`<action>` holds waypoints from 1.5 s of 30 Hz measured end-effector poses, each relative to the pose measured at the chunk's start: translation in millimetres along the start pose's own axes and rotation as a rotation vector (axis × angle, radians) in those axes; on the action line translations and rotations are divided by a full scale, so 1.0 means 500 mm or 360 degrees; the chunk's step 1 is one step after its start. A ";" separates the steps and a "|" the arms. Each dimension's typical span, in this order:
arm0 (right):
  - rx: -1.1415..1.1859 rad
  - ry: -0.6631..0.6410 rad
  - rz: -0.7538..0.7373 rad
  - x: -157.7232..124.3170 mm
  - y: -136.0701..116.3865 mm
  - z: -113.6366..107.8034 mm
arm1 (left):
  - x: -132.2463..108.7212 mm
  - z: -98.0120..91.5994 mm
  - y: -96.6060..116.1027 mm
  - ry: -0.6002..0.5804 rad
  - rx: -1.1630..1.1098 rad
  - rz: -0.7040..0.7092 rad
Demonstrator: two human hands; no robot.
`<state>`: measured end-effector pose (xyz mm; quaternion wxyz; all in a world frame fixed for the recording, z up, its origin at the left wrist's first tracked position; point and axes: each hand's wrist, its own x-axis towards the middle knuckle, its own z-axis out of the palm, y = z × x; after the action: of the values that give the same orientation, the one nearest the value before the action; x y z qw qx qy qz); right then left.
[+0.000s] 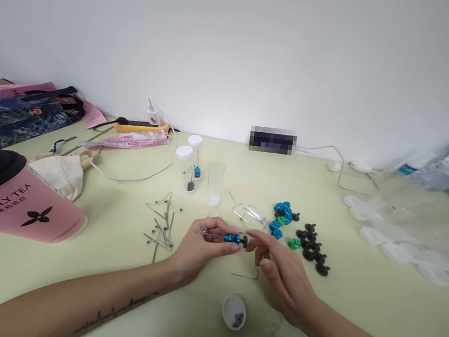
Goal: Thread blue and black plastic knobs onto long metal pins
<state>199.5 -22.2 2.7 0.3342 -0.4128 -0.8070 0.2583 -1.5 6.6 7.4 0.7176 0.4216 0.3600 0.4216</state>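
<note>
While one blue piece [231, 238] is in hand, much lies loose

Because the left hand [197, 246] has thumb and fingers closed on it, the blue piece sits level above the middle of the table [118, 248], a wire [209, 234] running out one side and a black disc [245, 241] at the other end. The right hand [283, 272] is half open with bent fingers, its index fingertip right by the disc; whether it touches or grips anything, I cannot tell.

A hex key [245, 275] lies just beyond the thumb of the right hand, and a white bowl [228, 307] of metal bits [238, 320] stands nearer the person.

Judging by the layout, the work looks well short of finished. Two lidded jars [184, 154] at the back hold put-together pieces, so those seem done. The held piece appears partly assembled; how firmly its parts are fixed cannot be seen. Probably left to use are the knobs [277, 232], the loose discs [309, 254], the bent wires [255, 215] and, on the left, scattered rods [156, 246]. A third jar [216, 177] has no lid on top.
</note>
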 end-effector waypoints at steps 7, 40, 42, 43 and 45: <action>-0.0035 -0.0008 -0.0001 0.001 -0.005 -0.003 | 0.001 0.000 0.000 0.0011 0.0000 -0.0011; -0.0076 -0.0023 0.0008 0.000 0.000 0.000 | 0.002 0.001 -0.001 0.0049 0.0030 -0.0001; -0.0079 -0.0020 0.0009 0.001 0.000 0.000 | 0.001 0.002 0.000 0.0049 0.0041 -0.0003; -0.0075 -0.0017 0.0012 0.001 0.000 0.000 | 0.000 0.002 0.001 0.0050 0.0045 -0.0009; -0.0071 -0.0022 0.0012 0.000 0.000 0.000 | 0.000 0.004 0.002 0.0054 0.0039 -0.0021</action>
<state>199.6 -22.1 2.7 0.3182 -0.4214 -0.8133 0.2443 -0.2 6.3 8.9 0.7090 0.4208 0.3799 0.4194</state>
